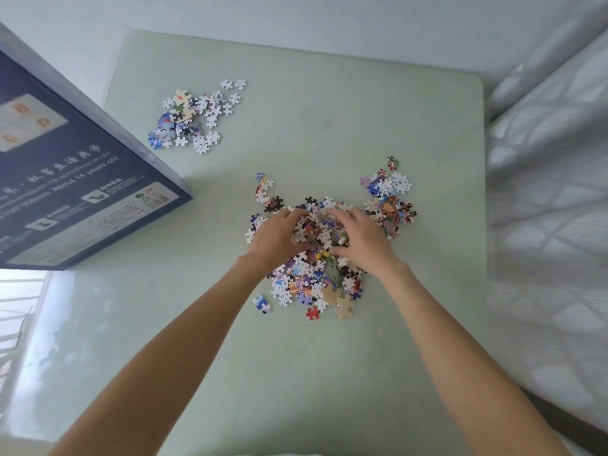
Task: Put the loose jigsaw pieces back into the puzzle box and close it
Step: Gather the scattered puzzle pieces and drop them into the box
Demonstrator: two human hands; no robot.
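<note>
Hands curl inward from both sides: left hand and right hand cup a heap of puzzle pieces mid-table; the puzzle box lies far left.

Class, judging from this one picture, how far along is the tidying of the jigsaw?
Done: nothing visibly boxed. In hand: left hand and right hand cup a mound from the main pile. Left: that pile, the far cluster, the right cluster, then closing the puzzle box, whose inside is hidden.
</note>
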